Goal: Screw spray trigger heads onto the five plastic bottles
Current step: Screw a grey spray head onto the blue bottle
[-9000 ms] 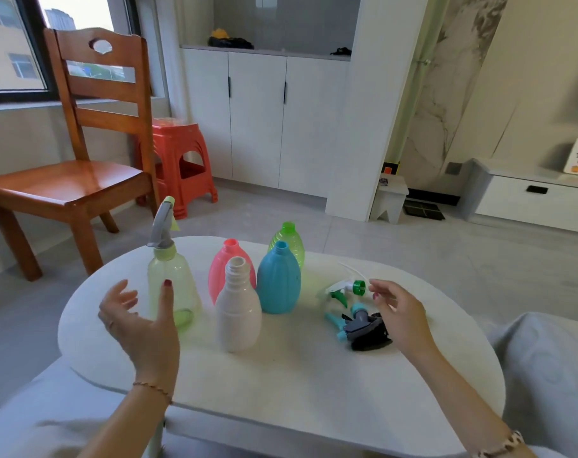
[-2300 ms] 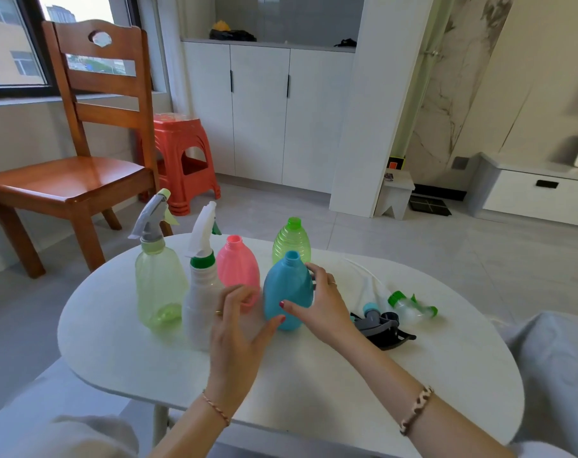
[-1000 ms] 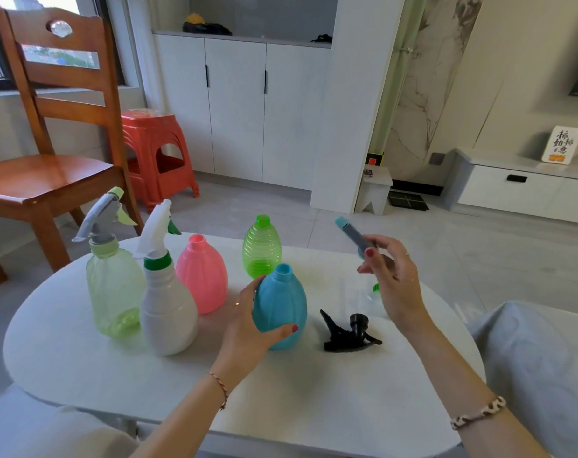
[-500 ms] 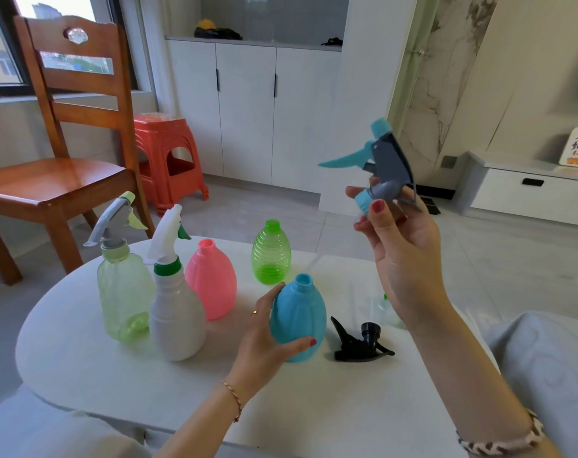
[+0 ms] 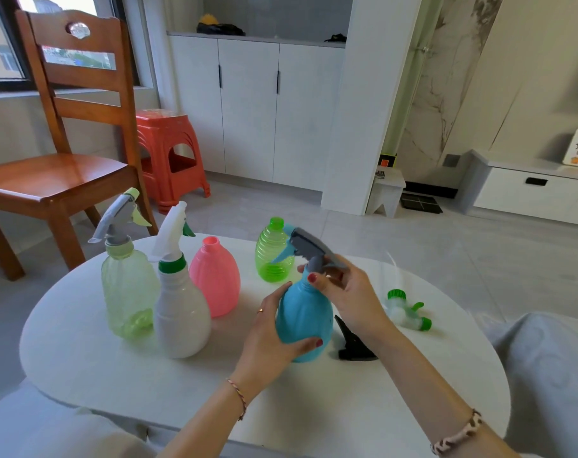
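My left hand (image 5: 270,338) grips the body of the blue bottle (image 5: 305,317), which stands on the white table (image 5: 115,368). My right hand (image 5: 347,294) holds a grey and blue trigger head (image 5: 305,247) at the blue bottle's neck. A pale green bottle (image 5: 127,285) and a white bottle (image 5: 180,312) at the left both carry trigger heads. The pink bottle (image 5: 216,279) and the bright green bottle (image 5: 272,254) stand with bare necks. A black trigger head (image 5: 352,342) and a clear one with green parts (image 5: 406,310) lie on the table at the right.
A wooden chair (image 5: 59,153) and a red plastic stool (image 5: 170,153) stand beyond the table's left side. White cabinets (image 5: 264,107) line the far wall. Grey cushions (image 5: 552,368) flank the table at the right and lower left.
My right hand has come down from head height with the grey and blue trigger head to the neck of the blue bottle. My left hand still grips that bottle.
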